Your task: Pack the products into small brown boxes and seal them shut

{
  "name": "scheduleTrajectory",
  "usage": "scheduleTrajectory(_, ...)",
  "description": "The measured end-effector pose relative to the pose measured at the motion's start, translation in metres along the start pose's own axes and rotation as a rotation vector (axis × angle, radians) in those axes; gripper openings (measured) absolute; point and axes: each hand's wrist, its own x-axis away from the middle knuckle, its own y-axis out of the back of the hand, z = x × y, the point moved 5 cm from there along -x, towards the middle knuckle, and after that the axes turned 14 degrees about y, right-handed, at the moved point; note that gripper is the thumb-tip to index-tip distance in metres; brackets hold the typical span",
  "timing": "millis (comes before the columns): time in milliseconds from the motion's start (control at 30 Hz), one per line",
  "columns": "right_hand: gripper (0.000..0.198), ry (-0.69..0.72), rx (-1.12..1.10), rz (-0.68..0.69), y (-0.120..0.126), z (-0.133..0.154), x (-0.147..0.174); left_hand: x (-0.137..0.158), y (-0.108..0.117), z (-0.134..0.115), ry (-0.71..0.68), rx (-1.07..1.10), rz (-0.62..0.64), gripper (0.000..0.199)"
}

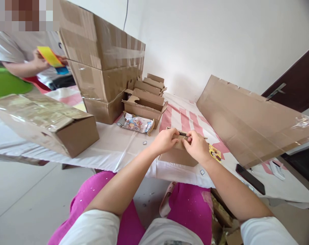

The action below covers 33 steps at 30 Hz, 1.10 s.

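Note:
A small brown cardboard box [178, 158] lies on the cloth-covered table in front of me. My left hand [166, 139] is closed at the top of its left side, fingertips pressed on the cardboard. Opposite it, my right hand [196, 145] pinches the box's upper edge on the right. Between my fingertips shows a slim dark strip [182, 134], too small to identify. Just right of my right hand lies a yellow printed packet [215, 153], partly covered by it. The box's inside is hidden from me.
Several open small boxes [146, 102] stand behind a printed wrapper [137, 123]. Large taped cartons [113, 78] tower at left, with a long carton [75, 132] nearer. A big cardboard panel [254, 122] and phone [250, 178] are at right. Another person's hand [41, 63] holds something yellow.

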Motion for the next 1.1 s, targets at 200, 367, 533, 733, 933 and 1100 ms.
scheduleTrajectory(200, 0.013, -0.053, -0.085, 0.027, -0.001, -0.013, 0.003, 0.002, 0.000, -0.002, 0.010, 0.010, 0.005, 0.020)
scheduleTrajectory(367, 0.021, 0.019, -0.118, -0.026, 0.003, -0.013, 0.009, 0.004, 0.000, -0.003, 0.050, 0.011, 0.011, 0.020)
scheduleTrajectory(533, 0.024, 0.128, -0.117, -0.073, 0.010, -0.012, 0.020, 0.004, 0.000, -0.004, 0.071, -0.015, 0.027, 0.020)
scheduleTrajectory(733, 0.020, 0.251, -0.176, 0.013, 0.016, -0.016, 0.023, 0.003, 0.001, -0.004, 0.048, -0.002, 0.031, 0.020)
scheduleTrajectory(933, 0.030, 0.443, -0.265, 0.169, 0.023, -0.022, 0.017, 0.000, 0.001, 0.000, 0.036, 0.011, 0.033, 0.019)
scheduleTrajectory(1100, 0.031, 0.517, -0.053, 0.124, 0.019, -0.022, 0.014, -0.003, -0.001, 0.001, 0.027, 0.003, 0.029, 0.020)
